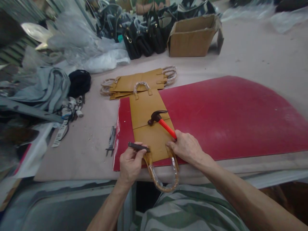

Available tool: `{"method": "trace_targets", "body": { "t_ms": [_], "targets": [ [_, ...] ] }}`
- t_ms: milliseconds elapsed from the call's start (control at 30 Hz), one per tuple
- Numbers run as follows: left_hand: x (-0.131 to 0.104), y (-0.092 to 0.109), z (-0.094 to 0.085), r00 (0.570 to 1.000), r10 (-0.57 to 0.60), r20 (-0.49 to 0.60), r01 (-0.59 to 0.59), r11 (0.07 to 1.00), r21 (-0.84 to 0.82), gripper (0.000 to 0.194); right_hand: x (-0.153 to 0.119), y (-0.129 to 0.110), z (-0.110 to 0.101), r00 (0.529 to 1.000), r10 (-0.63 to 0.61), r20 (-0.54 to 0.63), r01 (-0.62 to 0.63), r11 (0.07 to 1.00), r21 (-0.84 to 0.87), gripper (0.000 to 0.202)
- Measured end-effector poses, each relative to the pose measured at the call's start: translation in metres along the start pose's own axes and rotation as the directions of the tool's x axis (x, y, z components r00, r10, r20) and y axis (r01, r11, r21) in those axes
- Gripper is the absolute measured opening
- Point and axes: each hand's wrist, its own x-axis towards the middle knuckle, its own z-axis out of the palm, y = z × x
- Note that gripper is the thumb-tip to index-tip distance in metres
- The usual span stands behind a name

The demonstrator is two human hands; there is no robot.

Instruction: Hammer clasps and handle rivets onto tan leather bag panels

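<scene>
Centre of the frame, on the red mat (223, 118) over the worktop (93, 128): one tan panel (154, 134), flat, near end toward the wearer. Lower centre, I have the left hand (130, 162) with fingers pinched round a dark bar (137, 146), its inner end at the left tab of the near handle (166, 189). To its right, the right hand (186, 146) has fingers closed on the hammer (167, 127), fingertips down by the right tab. The hammer's head is over the panel's middle seam; resting or just above, I can't tell.

Progress, my reading: far handle (141, 84) looks in place, both tabs on the panel. Near handle is on too, its loop hanging past the worktop's front edge; whether its left tab is fully fixed I can't make out, so I'd log that end as unfinished.

Upper centre, beyond the panel: a stack (138, 80) of similar panels, wrapped handles showing at both ends. Done or waiting, I can't say. Left of the mat, a few metal tools (111, 141) lie loose.
</scene>
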Motion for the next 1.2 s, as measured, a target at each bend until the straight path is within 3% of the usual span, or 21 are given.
{"method": "trace_targets", "body": {
  "t_ms": [300,500,633,933,1200],
  "targets": [
    [-0.004,0.007,0.011,0.978,0.183,0.099,-0.197,0.968,0.158,0.012,0.001,-0.001,-0.002,1.0,0.007,0.013,-0.007,1.0,0.024,0.029],
    [-0.003,0.008,0.012,0.961,0.259,0.096,-0.273,0.942,0.195,0.011,0.001,-0.002,-0.003,1.0,0.01,0.009,-0.01,1.0,0.009,0.027],
    [-0.004,0.006,0.011,0.959,0.267,0.099,-0.283,0.935,0.213,0.011,0.0,-0.001,-0.003,1.0,0.003,0.009,-0.003,1.0,0.006,0.028],
    [-0.006,0.0,0.015,0.983,0.176,0.045,-0.181,0.97,0.165,0.011,0.001,0.001,-0.002,1.0,-0.002,0.003,0.002,1.0,-0.002,0.03],
    [-0.004,0.004,0.019,0.958,0.279,0.063,-0.286,0.93,0.23,0.009,0.001,0.002,-0.001,1.0,-0.011,-0.003,0.011,1.0,-0.003,0.031]
  ]
}}
